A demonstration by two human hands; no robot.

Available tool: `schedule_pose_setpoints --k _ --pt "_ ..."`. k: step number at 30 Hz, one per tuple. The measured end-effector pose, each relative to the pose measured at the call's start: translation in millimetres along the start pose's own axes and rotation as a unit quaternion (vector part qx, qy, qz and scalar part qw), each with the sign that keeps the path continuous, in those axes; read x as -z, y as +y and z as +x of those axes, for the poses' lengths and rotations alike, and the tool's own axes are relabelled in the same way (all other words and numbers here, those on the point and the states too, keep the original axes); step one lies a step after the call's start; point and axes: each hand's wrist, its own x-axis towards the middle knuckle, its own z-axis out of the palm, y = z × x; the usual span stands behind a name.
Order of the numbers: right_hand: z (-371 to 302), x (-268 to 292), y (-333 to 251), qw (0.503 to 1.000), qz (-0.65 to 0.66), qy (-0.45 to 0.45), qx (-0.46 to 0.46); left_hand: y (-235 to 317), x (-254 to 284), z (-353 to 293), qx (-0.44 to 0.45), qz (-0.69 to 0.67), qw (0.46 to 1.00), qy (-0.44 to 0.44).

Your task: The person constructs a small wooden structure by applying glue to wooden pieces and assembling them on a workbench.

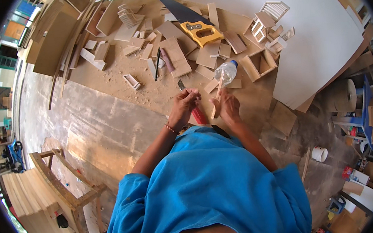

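My left hand (182, 109) is closed in a pinch; what sits between its fingertips is too small to make out. A tool with a red handle (200, 116) shows beside and below that hand, and a flat metal blade (181, 85) pokes out above it. Whether the two are one tool, and whether the hand grips it, is hidden. My right hand (229, 107) is closed around a thin wooden strip (218, 90), which slants up toward a clear plastic bottle with a blue cap (226, 73). The bottle lies on its side just beyond.
A yellow-handled handsaw (193, 23) lies among wood offcuts (174, 58) on a brown board. Small wooden models (263, 25) stand at the far right, near an open wooden box (258, 65). A wooden frame (62, 183) stands left; a white bucket (319, 153) is at right.
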Motion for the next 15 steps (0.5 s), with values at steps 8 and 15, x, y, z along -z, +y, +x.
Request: schedule_pose_setpoints --k 8,15 --pt "5.5 -1.0 1.8 0.998 0.057 0.003 -0.030 0.5 -37.7 67.6 -0.320 0.426 0.840 -0.098" --pt "5.8 54.9 -17.0 0.997 -0.017 -0.040 -0.061 -22.2 -70.3 101.6 -0.254 0.587 0.758 -0.130"
